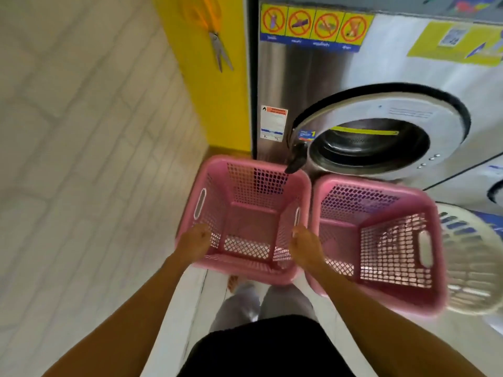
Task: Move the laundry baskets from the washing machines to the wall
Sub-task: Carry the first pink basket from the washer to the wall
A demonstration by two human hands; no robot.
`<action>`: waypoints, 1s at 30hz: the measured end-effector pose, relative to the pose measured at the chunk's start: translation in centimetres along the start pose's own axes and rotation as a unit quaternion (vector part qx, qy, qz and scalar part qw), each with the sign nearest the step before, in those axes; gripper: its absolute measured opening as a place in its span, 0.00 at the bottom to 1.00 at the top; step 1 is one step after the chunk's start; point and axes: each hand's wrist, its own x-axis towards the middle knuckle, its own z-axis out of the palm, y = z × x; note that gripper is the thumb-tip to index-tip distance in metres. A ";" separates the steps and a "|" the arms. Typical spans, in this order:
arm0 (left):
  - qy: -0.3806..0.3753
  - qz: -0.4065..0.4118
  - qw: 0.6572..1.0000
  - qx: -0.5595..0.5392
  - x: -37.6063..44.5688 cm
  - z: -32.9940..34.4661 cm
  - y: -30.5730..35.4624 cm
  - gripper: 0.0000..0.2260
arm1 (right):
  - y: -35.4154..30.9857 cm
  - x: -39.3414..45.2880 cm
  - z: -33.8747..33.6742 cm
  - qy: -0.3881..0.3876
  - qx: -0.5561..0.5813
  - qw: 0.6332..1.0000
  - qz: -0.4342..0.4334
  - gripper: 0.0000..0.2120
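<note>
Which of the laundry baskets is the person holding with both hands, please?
The left pink basket, nearest the yellow panel. The left hand and right hand grip its rim. The other pink basket and the white basket go untouched.

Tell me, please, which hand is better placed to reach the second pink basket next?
Right, probably. The right hand grips the left pink basket on the side bordering the second pink basket; the left hand holds the far side.

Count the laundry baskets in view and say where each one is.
3. The left pink basket is held by both hands; the right pink basket sits beside it; a white basket lies at the right edge, partly hidden. More may sit outside view.
</note>
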 end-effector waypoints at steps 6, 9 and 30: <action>-0.003 0.000 1.000 0.004 4.9 -0.7 0.1 0.12 | -0.5 1.1 1.7 0.038 0.005 0.994 0.103 0.19; 0.029 -0.005 1.000 -0.005 6.9 -0.7 0.1 0.12 | 0.2 2.5 2.6 0.036 -0.009 0.991 0.131 0.20; 0.096 0.125 0.943 0.294 16.5 1.2 -1.9 0.27 | 1.9 8.2 4.5 0.085 -0.180 0.955 0.219 0.24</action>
